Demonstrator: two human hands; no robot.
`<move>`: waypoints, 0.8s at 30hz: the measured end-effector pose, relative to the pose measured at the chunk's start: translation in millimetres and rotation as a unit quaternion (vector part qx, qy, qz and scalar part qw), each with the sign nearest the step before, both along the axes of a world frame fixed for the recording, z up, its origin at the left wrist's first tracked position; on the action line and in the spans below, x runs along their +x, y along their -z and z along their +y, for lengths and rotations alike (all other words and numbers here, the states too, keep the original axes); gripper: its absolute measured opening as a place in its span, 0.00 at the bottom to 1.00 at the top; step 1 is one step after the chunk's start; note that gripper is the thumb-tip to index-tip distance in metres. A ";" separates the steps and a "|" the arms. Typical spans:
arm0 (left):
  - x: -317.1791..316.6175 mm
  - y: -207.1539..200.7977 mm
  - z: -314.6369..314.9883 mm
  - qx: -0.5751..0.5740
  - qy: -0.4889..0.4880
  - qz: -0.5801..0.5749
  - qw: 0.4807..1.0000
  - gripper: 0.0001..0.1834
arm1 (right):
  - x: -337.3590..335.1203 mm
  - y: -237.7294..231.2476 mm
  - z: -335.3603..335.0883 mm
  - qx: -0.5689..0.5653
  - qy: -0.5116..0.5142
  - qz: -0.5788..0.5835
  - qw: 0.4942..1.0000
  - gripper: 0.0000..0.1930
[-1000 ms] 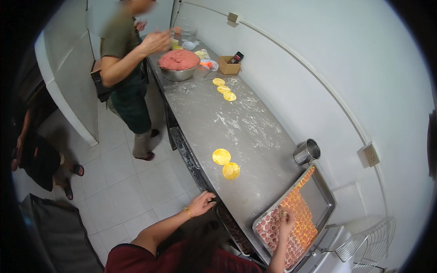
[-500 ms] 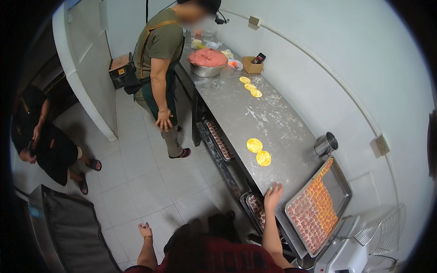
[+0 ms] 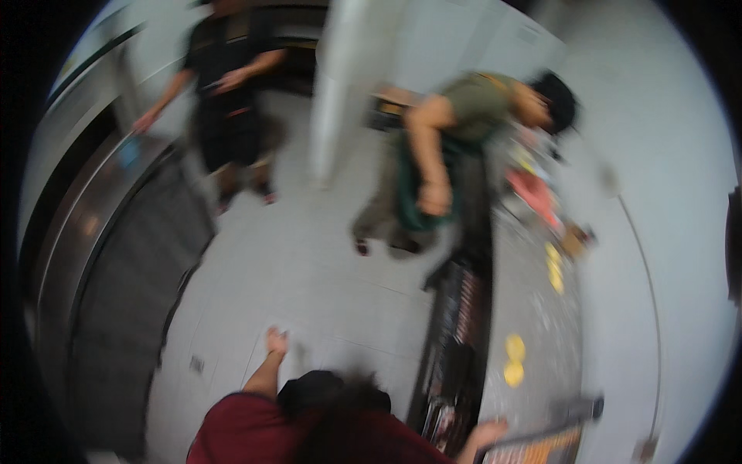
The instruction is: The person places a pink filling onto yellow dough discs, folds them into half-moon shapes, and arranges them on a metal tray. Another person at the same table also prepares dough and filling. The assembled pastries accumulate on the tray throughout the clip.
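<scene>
My left hand [image 3: 277, 340] hangs over the tiled floor, away from the table; motion smears its fingers. By the near edge of the steel table [image 3: 533, 294] rests my right hand [image 3: 490, 431], its blurred fingers stretched out flat with no object visible in them. Just beyond it on the tabletop lie two flat yellow rounds [image 3: 514, 360]. Close beside that hand is a metal tray [image 3: 525, 439] with rows of small orange pieces, partly cut off by the lower edge of the view.
A person in a green shirt [image 3: 464, 108] leans over the table's far end, near a bowl of pink mass [image 3: 533, 197] and more yellow rounds [image 3: 554, 267]. Another person in black [image 3: 232, 116] stands far left by a dark-covered counter [image 3: 139, 309]. Loaded trays [image 3: 464, 301] sit under the table.
My view has swung left, so the table now lies farther right and everything is blurred. The green-shirted person bends lower over the table. The person in black now reaches an arm toward the left counter.
</scene>
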State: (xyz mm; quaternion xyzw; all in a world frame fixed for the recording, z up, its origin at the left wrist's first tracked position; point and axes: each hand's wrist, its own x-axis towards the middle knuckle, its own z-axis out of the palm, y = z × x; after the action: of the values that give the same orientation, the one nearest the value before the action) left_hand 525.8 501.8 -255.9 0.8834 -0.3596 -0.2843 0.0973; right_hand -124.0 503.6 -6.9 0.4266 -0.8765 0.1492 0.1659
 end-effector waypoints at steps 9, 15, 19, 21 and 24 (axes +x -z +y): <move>-26.0 -129.3 2.9 -0.184 -0.297 0.145 0.926 0.22 | 57.6 -53.0 -12.8 0.086 -0.095 0.293 0.947 0.17; -6.2 -119.2 27.9 -0.164 -0.338 0.112 0.920 0.23 | 80.9 -38.4 -21.0 0.138 -0.113 0.298 0.938 0.16; 3.3 -90.2 41.7 -0.188 -0.355 0.076 0.912 0.22 | 53.8 -23.0 -5.6 0.179 -0.079 0.312 0.930 0.15; 8.6 -64.5 44.4 -0.207 -0.342 0.039 0.916 0.22 | 39.0 -5.3 3.9 0.244 -0.043 0.310 0.918 0.15; 15.5 -26.3 44.5 -0.184 -0.256 -0.033 0.949 0.23 | 21.4 18.2 0.8 0.007 -0.042 0.021 0.999 0.21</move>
State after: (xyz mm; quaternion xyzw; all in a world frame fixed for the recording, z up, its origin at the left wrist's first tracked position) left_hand 541.2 546.3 -229.6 0.9212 -0.1709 -0.1498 0.3159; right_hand -102.6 504.4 -25.1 0.4670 -0.8553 0.1409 0.1744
